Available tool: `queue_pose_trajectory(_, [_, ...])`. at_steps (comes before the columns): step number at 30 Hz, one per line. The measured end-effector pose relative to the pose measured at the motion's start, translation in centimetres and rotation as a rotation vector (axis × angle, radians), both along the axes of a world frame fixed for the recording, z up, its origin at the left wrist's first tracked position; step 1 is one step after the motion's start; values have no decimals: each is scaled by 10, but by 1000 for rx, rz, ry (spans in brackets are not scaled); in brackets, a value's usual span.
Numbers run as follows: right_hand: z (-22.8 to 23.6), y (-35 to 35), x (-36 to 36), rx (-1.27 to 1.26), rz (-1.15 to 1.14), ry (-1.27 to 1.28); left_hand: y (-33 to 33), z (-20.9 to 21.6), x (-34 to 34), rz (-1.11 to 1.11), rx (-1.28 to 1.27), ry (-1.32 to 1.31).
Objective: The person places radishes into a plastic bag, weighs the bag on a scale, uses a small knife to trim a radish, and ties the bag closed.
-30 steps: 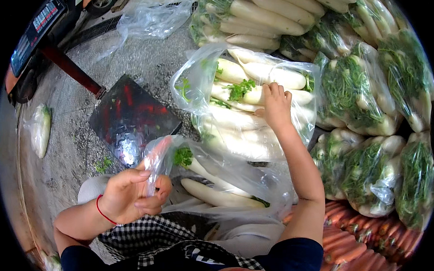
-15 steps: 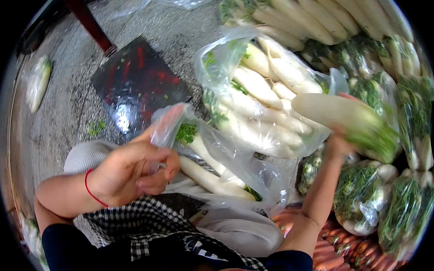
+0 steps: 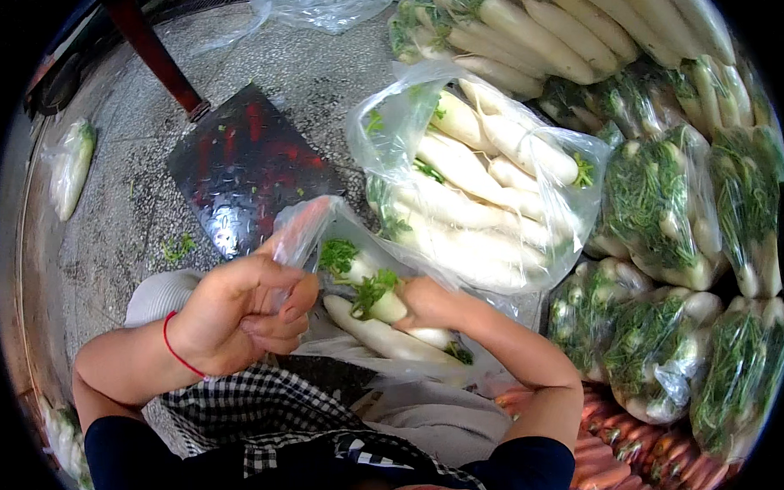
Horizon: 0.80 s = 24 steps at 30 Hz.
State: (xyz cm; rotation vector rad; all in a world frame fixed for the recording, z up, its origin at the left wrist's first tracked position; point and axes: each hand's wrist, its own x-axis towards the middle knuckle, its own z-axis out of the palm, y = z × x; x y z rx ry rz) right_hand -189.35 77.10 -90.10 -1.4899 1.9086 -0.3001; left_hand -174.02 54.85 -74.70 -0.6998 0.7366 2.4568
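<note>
My left hand (image 3: 254, 312), a red cord at its wrist, is closed on the gathered rim of a clear plastic bag (image 3: 309, 220). The bag's mouth gapes to the right over my lap. My right hand (image 3: 422, 303) reaches into it, fingers curled round a white radish (image 3: 384, 309) with a tuft of green leaves; its fingertips are partly hidden. Another long white radish (image 3: 356, 324) lies in the same bag, below the held one. Just beyond, a bigger clear bag (image 3: 366, 125) stands full of several white radishes (image 3: 472, 186).
Bagged radishes with greens (image 3: 658, 205) are stacked along the right. Loose long radishes (image 3: 536, 37) lie at the far right, and carrots (image 3: 602, 436) at the near right. A dark dustpan-like plate (image 3: 242, 164) with a red-brown handle (image 3: 154, 59) rests on the speckled floor (image 3: 290, 54).
My right hand has swung from the right side, where a blurred pale vegetable with a green end was at it, leftward into the bag. My left hand keeps its hold on the rim.
</note>
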Motion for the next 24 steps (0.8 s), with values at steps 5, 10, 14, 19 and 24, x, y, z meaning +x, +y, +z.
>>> queue_pose_trajectory(5, [32,21,-47,-572,-498,54,4,0,-7,36,94,-104])
queue_pose_trajectory(10, [45,21,-139,-743,-695,482,7,2,-10,-34,37,-15])
queue_pose_trajectory(14, [11,27,-198,-455,-741,887,7,5,-8,-53,6,-48])
queue_pose_trajectory(19, [0,32,-219,-106,-799,991,6,1,-5,11,38,-15])
queue_pose_trajectory(24, [31,34,-180,-256,-797,895,7,4,0,11,11,5])
